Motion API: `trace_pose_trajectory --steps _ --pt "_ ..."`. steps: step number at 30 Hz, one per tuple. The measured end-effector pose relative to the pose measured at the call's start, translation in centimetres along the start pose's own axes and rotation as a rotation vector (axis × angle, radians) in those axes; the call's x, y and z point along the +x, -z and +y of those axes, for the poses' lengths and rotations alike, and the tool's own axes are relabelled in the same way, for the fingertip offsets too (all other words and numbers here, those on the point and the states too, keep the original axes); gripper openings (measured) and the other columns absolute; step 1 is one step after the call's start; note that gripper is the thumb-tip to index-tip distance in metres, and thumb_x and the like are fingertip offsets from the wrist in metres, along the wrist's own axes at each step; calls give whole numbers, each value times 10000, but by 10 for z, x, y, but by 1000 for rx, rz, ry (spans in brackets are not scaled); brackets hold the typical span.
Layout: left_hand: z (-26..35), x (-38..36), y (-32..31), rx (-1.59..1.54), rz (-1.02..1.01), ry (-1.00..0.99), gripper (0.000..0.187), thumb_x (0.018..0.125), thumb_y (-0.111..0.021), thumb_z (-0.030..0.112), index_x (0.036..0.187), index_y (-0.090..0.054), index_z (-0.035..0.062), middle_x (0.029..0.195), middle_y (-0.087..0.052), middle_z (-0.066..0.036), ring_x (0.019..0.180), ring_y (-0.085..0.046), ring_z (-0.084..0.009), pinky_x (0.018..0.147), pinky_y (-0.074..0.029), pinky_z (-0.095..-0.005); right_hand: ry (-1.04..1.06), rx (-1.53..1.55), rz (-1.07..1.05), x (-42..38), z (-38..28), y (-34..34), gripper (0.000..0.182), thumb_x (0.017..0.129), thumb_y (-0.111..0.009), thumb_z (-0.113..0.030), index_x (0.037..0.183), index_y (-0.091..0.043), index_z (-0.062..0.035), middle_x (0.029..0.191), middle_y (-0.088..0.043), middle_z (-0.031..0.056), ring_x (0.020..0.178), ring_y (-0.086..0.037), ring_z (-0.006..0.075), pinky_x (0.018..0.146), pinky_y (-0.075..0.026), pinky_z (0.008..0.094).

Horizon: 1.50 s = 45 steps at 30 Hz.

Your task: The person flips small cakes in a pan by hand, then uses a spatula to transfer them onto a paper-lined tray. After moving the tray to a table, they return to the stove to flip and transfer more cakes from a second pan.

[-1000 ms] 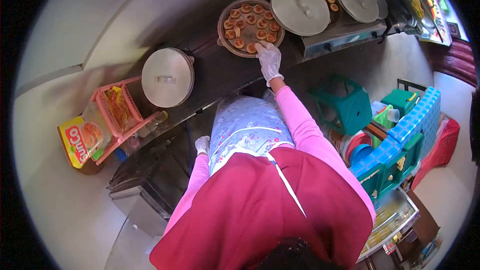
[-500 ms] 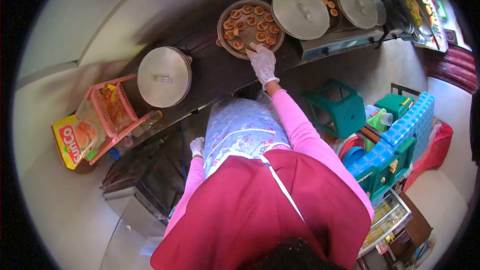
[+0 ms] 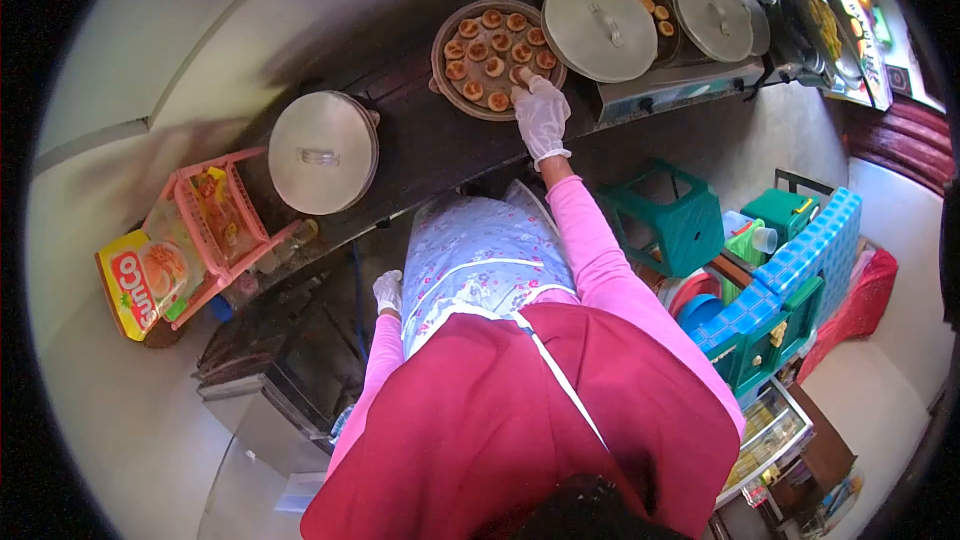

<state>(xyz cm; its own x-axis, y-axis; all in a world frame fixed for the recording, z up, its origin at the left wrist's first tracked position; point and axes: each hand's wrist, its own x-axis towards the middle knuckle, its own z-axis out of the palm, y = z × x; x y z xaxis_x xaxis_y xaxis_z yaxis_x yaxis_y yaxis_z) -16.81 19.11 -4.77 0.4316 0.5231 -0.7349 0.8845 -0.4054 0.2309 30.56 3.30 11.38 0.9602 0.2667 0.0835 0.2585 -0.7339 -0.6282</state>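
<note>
A round pan [image 3: 437, 58] on the dark counter holds several small round pastries [image 3: 492, 18] with browned tops. My right hand [image 3: 543, 118], in a clear plastic glove, reaches over the pan's near right side. Its fingertips are closed around one pastry [image 3: 517, 74] near the rim, partly covered by the fingers. My left hand [image 3: 388, 290], gloved too, hangs low beside the flowered apron [image 3: 480, 235], away from the pan; its fingers are too small and turned away to make out.
A lidded pot [image 3: 322, 165] stands left of the pan. Right of it, a large lid [image 3: 600, 28] and another lid [image 3: 714, 15] cover pans on a stove [image 3: 680, 83]. A pink basket [image 3: 222, 220] sits at the left end. Behind my right arm is a green stool [image 3: 690, 230].
My right hand has shifted slightly right and its fingers now meet a pastry at the right. Pastries now sit in the pan's middle and near edge, where gaps were. My left hand stays low.
</note>
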Motion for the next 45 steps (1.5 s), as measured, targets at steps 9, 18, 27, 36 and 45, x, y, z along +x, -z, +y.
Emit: trace_pose_trajectory --steps 9,18,27,36,45 --pt "9 -12 7 26 2 -65 309 842 -520 315 880 -705 70 950 -677 -181 872 -654 -336 759 -482 -464 -108 125 5 -19 18 6 307 824 -626 -256 1001 -683 -11 936 -671 213 856 -648 356 767 -482 399" --pt "19 -19 15 -130 62 92 316 853 -499 317 889 -711 86 984 -672 -179 949 -636 -325 806 -477 -428 -33 130 55 23 16 -35 275 814 -628 -197 983 -684 13 951 -673 206 864 -648 348 786 -496 392" --pt "17 -39 23 -168 67 74 304 852 -478 295 803 -701 94 928 -674 -178 823 -664 -310 712 -496 -435 140 191 101 19 20 -39 245 800 -661 -133 983 -689 27 989 -682 191 872 -662 293 788 -506 341" --pt "11 -19 14 -230 180 -20 164 829 -548 150 736 -655 66 774 -665 -166 631 -650 -265 537 -504 -385 122 201 -88 16 6 -42 301 790 -702 -177 1001 -689 37 965 -686 194 915 -654 303 834 -491 338" --pt "51 -35 31 -1105 131 478 92 820 -564 69 830 -626 3 727 -628 -129 524 -587 -196 421 -458 -300 -121 452 19 27 1 -55 301 823 -666 -201 1035 -688 12 974 -690 171 917 -657 284 820 -490 346"
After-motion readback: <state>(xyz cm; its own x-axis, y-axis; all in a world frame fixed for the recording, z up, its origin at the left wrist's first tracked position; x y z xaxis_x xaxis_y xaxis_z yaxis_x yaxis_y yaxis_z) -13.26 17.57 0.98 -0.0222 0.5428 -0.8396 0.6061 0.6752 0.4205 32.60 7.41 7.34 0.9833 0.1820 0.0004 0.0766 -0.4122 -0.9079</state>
